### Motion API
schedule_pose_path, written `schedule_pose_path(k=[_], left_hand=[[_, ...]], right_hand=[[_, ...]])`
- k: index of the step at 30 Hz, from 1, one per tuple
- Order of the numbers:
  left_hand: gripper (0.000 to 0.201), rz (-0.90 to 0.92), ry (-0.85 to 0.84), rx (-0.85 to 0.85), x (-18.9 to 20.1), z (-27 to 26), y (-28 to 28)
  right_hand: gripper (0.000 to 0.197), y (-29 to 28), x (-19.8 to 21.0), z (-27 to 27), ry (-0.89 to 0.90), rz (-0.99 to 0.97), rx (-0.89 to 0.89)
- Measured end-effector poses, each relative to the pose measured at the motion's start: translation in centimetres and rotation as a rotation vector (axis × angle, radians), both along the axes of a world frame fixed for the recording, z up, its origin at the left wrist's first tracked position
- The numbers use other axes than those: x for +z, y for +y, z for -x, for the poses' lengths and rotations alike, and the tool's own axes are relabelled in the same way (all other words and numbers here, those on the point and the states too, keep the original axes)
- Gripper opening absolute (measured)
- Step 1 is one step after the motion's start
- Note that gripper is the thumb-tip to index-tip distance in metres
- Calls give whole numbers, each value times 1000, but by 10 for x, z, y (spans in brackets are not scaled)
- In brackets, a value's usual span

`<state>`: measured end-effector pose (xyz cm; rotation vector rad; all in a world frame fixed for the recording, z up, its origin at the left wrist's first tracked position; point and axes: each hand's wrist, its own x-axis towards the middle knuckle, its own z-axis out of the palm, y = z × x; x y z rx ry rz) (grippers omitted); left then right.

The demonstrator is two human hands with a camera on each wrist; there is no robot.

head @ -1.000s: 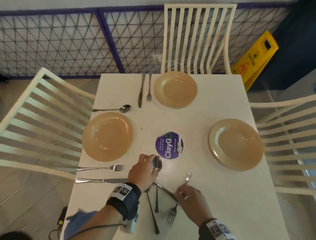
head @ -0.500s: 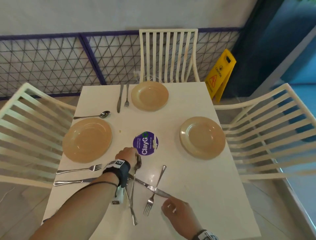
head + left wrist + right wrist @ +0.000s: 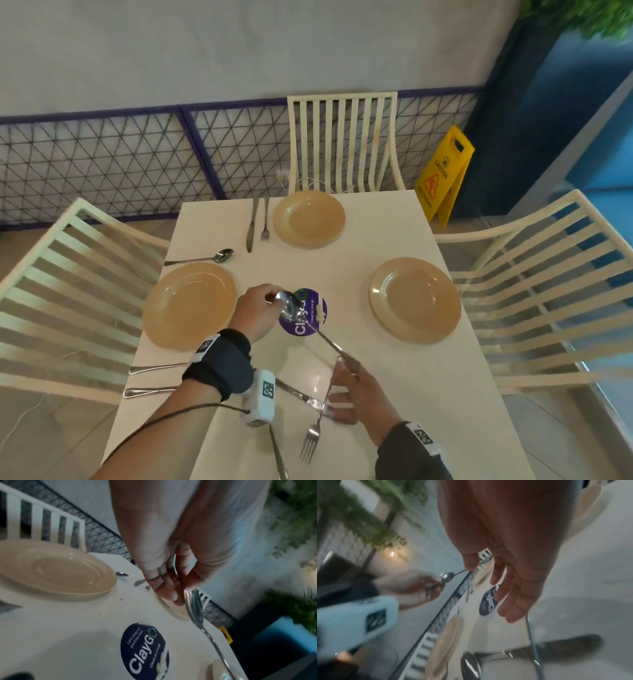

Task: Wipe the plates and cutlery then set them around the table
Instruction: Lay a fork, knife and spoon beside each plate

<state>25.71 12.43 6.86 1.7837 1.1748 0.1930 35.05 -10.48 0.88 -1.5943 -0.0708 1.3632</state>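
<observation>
Spoon (image 3: 292,304) hangs above the bench (image 3: 394,394) over the round sticker (image 3: 317,310), its bowl pinched by the left hand (image 3: 255,313) and its handle end pinched by the right hand (image 3: 358,394). Beneath the hands a fork (image 3: 313,435) and knife (image 3: 301,395) lie crossed.

pantry/eatery | "keep our pantries clean" sticker (image 3: 145,650) | caution sign (image 3: 444,174)

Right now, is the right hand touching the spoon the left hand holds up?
Touching. In the head view the right hand pinches the handle end of the spoon; the left hand grips its bowl.
</observation>
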Motion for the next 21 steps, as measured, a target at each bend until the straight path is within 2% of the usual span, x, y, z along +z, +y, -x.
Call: schedule_pose_path(k=[3, 5, 8, 11, 16, 21], left_hand=[[21, 196, -178, 164, 5, 10, -11], [26, 335, -226, 196, 3, 19, -25], [33, 504, -261, 207, -8, 25, -43], [30, 603, -251, 247, -25, 13, -61], [36, 623, -185, 242, -44, -25, -79], [34, 487, -130, 230, -47, -85, -76]], right_hand=[[22, 20, 17, -25, 15, -87, -193], [21, 31, 23, -42, -23, -84, -274], [22, 52, 22, -64, -55, -28, -278], [24, 71, 14, -79, -32, -14, -226], [16, 96, 5, -110, -101, -32, -196], [4, 133, -13, -172, -216, 33, -100]])
